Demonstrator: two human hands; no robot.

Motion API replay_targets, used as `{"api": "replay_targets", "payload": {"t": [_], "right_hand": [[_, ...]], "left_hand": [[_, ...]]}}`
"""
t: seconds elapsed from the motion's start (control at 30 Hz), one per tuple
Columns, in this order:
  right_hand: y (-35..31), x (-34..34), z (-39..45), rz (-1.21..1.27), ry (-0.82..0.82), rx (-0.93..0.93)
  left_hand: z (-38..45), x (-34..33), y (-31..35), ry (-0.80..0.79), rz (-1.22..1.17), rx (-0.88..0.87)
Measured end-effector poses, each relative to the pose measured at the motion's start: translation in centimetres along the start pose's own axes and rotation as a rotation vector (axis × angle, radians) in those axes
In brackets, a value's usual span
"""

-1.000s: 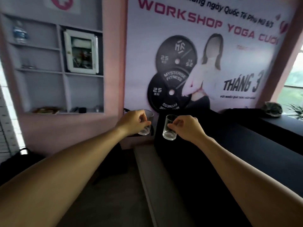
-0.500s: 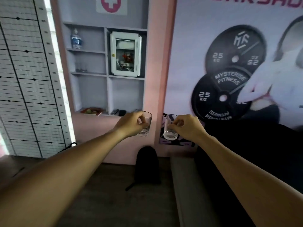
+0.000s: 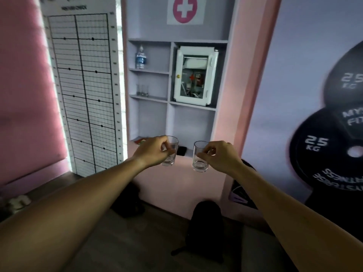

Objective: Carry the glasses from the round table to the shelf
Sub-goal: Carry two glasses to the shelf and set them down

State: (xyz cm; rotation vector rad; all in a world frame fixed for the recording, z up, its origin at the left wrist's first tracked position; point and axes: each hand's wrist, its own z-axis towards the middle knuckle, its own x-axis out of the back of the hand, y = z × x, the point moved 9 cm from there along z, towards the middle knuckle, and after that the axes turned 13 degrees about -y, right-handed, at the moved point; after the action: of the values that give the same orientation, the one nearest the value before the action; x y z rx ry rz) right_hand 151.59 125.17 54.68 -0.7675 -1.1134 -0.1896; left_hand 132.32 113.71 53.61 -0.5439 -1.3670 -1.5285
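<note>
My left hand (image 3: 152, 152) grips a small clear glass (image 3: 170, 154) by its side, held upright in the air. My right hand (image 3: 220, 156) pinches a second clear glass (image 3: 200, 158) near its rim, also upright. Both glasses hang a short way apart in front of the lowest ledge of the grey wall shelf (image 3: 150, 99). On the shelf's middle-left board stand a few more clear glasses (image 3: 143, 90). The round table is out of view.
A water bottle (image 3: 140, 58) stands on the upper-left shelf board. A white first-aid cabinet (image 3: 195, 75) fills the right compartment. A black backpack (image 3: 206, 228) sits on the floor below. A measuring chart (image 3: 84, 91) hangs left; a weight-plate poster (image 3: 330, 150) hangs right.
The view has swung left and closer, so the shelf now sits straight ahead and larger. Both hands still hold their glasses, now slightly farther apart.
</note>
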Motion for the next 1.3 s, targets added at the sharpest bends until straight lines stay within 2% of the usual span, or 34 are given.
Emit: {"api": "replay_targets", "payload": {"t": [0.37,0.9,1.3], "right_hand": [[-2.0,-5.3,12.7,0.040,-0.111,0.124],[-9.1,-12.4,38.4,0.052,-0.091,0.208],[-10.4,-16.5,51.0,0.058,-0.090,0.190]], "left_hand": [[4.3,3.9,-9.1,0.086,0.051,0.149],[19.3,13.5,-28.3,0.144,0.053,0.159],[29.3,16.1,-37.8,0.187,0.027,0.151]]}}
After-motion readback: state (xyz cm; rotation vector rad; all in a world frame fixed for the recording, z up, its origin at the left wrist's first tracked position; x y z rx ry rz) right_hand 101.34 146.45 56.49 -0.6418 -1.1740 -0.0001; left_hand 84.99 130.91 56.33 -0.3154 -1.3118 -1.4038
